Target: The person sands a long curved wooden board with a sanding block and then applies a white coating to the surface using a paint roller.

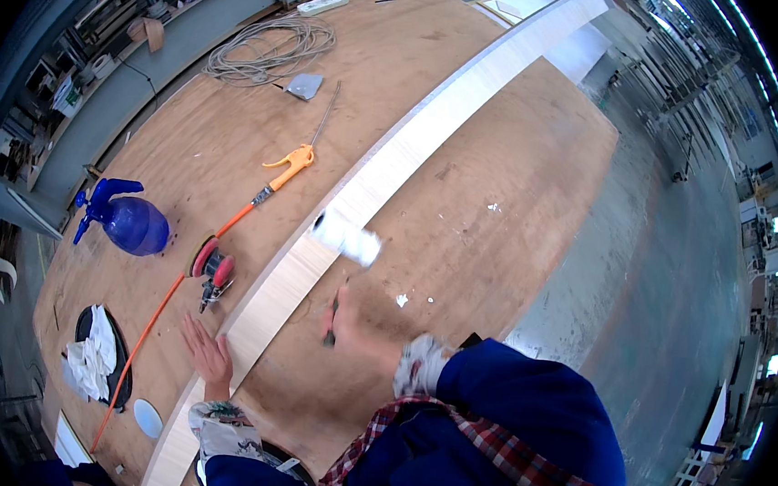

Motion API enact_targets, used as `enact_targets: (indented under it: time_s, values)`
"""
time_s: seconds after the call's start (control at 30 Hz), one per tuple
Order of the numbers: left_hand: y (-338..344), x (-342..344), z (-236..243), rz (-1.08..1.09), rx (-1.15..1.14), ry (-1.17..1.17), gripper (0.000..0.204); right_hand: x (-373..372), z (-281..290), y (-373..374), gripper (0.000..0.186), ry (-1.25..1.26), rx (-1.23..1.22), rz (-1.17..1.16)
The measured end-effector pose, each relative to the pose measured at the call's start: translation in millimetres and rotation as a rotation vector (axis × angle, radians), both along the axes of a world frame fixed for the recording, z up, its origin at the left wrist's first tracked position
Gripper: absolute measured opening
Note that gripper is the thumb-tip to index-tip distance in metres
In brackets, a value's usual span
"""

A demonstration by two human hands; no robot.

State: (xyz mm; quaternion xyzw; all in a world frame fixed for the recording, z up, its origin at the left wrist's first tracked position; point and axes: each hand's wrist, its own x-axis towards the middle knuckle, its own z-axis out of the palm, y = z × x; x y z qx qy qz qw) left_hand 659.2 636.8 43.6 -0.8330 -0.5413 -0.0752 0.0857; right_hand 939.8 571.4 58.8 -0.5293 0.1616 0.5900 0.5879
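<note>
A long, pale wood-grain strip [415,145] runs diagonally over a brown wooden table. My left hand [208,357] lies at the strip's left edge near me, fingers stretched out and holding nothing. Over the table to the right of the strip, my right hand [350,325] is closed around a dark handle. Just beyond it, a white paint roller [350,240], smeared by motion, lies across the strip. Its link to the handle is too blurred to make out. A red and black sander [214,264] sits left of the strip.
On the table's left are a blue spray bottle [135,224], a yellow air blow gun [293,164] on an orange hose [165,297], a black tray [125,385] with white cloth [95,357], a scraper [304,86], coiled cable [267,53] and a power strip [323,3].
</note>
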Motion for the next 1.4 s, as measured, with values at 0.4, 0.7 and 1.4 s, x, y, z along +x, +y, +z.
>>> enact_targets:
  time_s: [0.4, 0.7, 1.4]
  values:
    - [3, -5, -10, -0.044, 0.002, 0.005, 0.055, 213, -4, 87, 0.051, -0.757, 0.167, -0.078]
    - [-1, -13, -12, -0.04, -0.019, -0.01, 0.055, 27, -3, 13, 0.047, -0.18, 0.07, 0.024]
    - [2, -11, -10, -0.051, -0.046, -0.089, 0.054, 141, -15, 105, 0.049, -0.374, 0.286, -0.281]
